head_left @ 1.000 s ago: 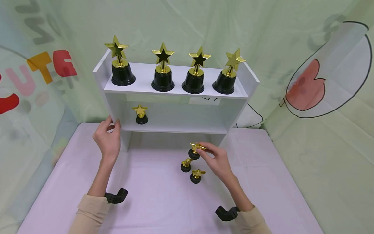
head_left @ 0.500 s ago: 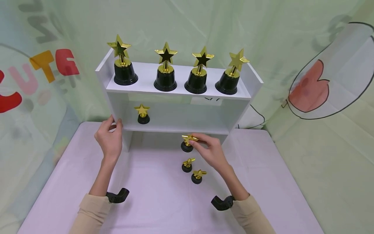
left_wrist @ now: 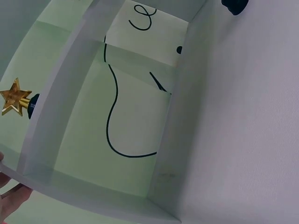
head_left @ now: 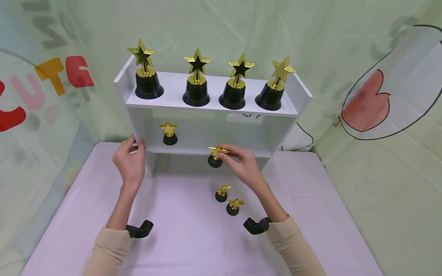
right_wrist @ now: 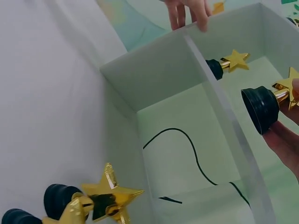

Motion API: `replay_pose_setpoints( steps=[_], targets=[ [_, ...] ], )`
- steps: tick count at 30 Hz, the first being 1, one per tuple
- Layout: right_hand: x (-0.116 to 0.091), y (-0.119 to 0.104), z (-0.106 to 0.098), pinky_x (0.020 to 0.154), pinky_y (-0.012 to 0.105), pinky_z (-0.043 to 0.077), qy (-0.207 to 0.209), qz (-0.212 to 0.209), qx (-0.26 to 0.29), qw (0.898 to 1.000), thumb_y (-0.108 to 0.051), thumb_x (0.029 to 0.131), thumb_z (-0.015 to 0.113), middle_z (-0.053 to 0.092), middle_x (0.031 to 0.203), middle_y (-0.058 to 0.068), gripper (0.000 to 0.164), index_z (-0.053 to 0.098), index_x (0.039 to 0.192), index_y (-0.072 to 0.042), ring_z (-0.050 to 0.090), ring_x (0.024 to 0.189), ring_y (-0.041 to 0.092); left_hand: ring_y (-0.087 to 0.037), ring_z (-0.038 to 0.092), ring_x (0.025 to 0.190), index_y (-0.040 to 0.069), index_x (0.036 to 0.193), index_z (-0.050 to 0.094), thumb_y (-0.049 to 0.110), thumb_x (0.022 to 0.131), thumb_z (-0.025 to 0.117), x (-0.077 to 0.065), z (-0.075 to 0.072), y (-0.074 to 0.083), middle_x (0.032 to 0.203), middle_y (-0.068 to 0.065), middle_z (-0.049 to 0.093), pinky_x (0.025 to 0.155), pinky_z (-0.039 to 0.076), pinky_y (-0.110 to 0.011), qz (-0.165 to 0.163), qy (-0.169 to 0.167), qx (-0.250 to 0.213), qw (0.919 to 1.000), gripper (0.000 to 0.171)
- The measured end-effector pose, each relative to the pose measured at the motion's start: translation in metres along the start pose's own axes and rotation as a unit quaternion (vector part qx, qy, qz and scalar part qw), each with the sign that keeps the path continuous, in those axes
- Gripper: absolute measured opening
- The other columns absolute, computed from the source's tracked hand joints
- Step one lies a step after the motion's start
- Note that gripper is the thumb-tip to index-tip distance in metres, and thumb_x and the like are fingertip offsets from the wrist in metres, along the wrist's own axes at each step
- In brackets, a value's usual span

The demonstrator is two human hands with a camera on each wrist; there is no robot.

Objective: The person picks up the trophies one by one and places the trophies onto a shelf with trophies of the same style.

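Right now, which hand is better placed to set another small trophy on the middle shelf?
Right, I'd judge: the right hand grips a small trophy near the front edge of the middle shelf, while the left hand holds the side panel and no trophy.

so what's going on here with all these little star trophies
A person's right hand holds a small gold star trophy by its star, in front of the middle shelf, while the left hand grips the white shelf unit at its left side. One small trophy stands on that middle shelf, and four larger trophies line the top one. Two more small ones stand on the pale tabletop.
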State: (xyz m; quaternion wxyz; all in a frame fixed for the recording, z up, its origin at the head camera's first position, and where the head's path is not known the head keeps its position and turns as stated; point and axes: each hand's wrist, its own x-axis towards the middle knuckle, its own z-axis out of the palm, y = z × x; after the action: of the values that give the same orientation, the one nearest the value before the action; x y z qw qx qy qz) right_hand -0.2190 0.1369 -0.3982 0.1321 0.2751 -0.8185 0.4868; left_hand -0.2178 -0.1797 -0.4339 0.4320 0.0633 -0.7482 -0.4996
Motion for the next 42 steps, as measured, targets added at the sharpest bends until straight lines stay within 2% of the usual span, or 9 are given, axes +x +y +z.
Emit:
replay_pose_setpoints(
  steps=[6, 13, 16, 18, 24, 26, 34, 42],
  targets=[
    [0.019, -0.009, 0.004, 0.092, 0.037, 0.060, -0.014, 0.018, -0.003, 1.000, -0.012, 0.095, 0.074, 0.076, 0.115, 0.013, 0.027, 0.075, 0.120, -0.003, 0.074, 0.102, 0.026, -0.025, 0.068, 0.077, 0.005, 0.114, 0.079, 0.002, 0.095, 0.067, 0.001, 0.000, 0.000, 0.093, -0.019, 0.074, 0.070, 0.048, -0.006, -0.006, 0.003, -0.007, 1.0000, 0.023],
    [0.042, -0.010, 0.012, 0.091, 0.037, 0.061, -0.033, 0.047, 0.010, 0.998, -0.018, 0.097, 0.073, 0.076, 0.118, 0.010, 0.028, 0.075, 0.121, -0.005, 0.074, 0.103, 0.023, -0.001, 0.061, 0.079, 0.007, 0.117, 0.079, 0.001, 0.095, 0.067, 0.001, -0.002, 0.002, 0.095, -0.019, 0.075, 0.071, 0.050, -0.009, -0.007, -0.006, -0.017, 0.9998, 0.026],
    [0.050, -0.007, 0.017, 0.091, 0.037, 0.061, -0.040, 0.060, 0.025, 0.997, -0.020, 0.097, 0.072, 0.076, 0.118, 0.010, 0.028, 0.075, 0.121, -0.006, 0.074, 0.102, 0.023, 0.003, 0.060, 0.078, 0.007, 0.117, 0.079, 0.002, 0.095, 0.067, 0.001, -0.003, 0.001, 0.095, -0.019, 0.075, 0.071, 0.049, -0.008, -0.010, -0.003, -0.016, 0.9998, 0.025],
    [0.054, -0.006, 0.019, 0.091, 0.037, 0.061, -0.045, 0.066, 0.031, 0.996, -0.020, 0.097, 0.072, 0.075, 0.118, 0.011, 0.028, 0.075, 0.121, -0.005, 0.074, 0.103, 0.023, 0.000, 0.061, 0.078, 0.007, 0.117, 0.079, 0.001, 0.095, 0.068, 0.002, -0.003, 0.001, 0.095, -0.018, 0.075, 0.071, 0.049, -0.007, -0.008, 0.000, -0.017, 0.9998, 0.025],
    [0.061, -0.001, 0.026, 0.095, 0.038, 0.059, -0.055, 0.077, 0.030, 0.995, -0.021, 0.097, 0.072, 0.075, 0.121, 0.012, 0.032, 0.074, 0.124, -0.004, 0.073, 0.105, 0.025, -0.024, 0.069, 0.079, 0.008, 0.117, 0.079, -0.001, 0.093, 0.068, 0.001, -0.001, 0.000, 0.095, -0.019, 0.075, 0.070, 0.050, -0.007, 0.002, 0.002, -0.028, 0.9996, 0.028],
    [0.062, 0.001, 0.027, 0.095, 0.040, 0.059, -0.058, 0.077, 0.026, 0.995, -0.021, 0.097, 0.072, 0.075, 0.120, 0.012, 0.032, 0.073, 0.124, -0.004, 0.073, 0.105, 0.025, -0.028, 0.070, 0.078, 0.007, 0.118, 0.078, -0.001, 0.094, 0.068, 0.000, -0.001, -0.001, 0.095, -0.020, 0.075, 0.070, 0.050, -0.006, 0.001, -0.002, -0.028, 0.9996, 0.028],
    [0.063, 0.008, 0.033, 0.094, 0.041, 0.060, -0.067, 0.098, 0.037, 0.992, -0.022, 0.097, 0.072, 0.075, 0.120, 0.013, 0.034, 0.072, 0.126, -0.004, 0.073, 0.105, 0.026, -0.034, 0.072, 0.077, 0.004, 0.118, 0.078, 0.001, 0.093, 0.069, -0.003, 0.002, -0.002, 0.093, -0.022, 0.074, 0.069, 0.048, -0.004, -0.003, -0.011, -0.022, 0.9997, 0.026],
    [0.068, 0.011, 0.039, 0.099, 0.041, 0.058, -0.069, 0.093, 0.051, 0.992, -0.020, 0.098, 0.071, 0.074, 0.122, 0.014, 0.034, 0.070, 0.128, -0.003, 0.072, 0.111, 0.027, -0.035, 0.072, 0.077, 0.003, 0.119, 0.077, 0.002, 0.093, 0.070, 0.000, -0.001, -0.001, 0.095, -0.023, 0.075, 0.069, 0.046, -0.001, 0.003, -0.007, -0.012, 0.9999, 0.027]
  ],
)
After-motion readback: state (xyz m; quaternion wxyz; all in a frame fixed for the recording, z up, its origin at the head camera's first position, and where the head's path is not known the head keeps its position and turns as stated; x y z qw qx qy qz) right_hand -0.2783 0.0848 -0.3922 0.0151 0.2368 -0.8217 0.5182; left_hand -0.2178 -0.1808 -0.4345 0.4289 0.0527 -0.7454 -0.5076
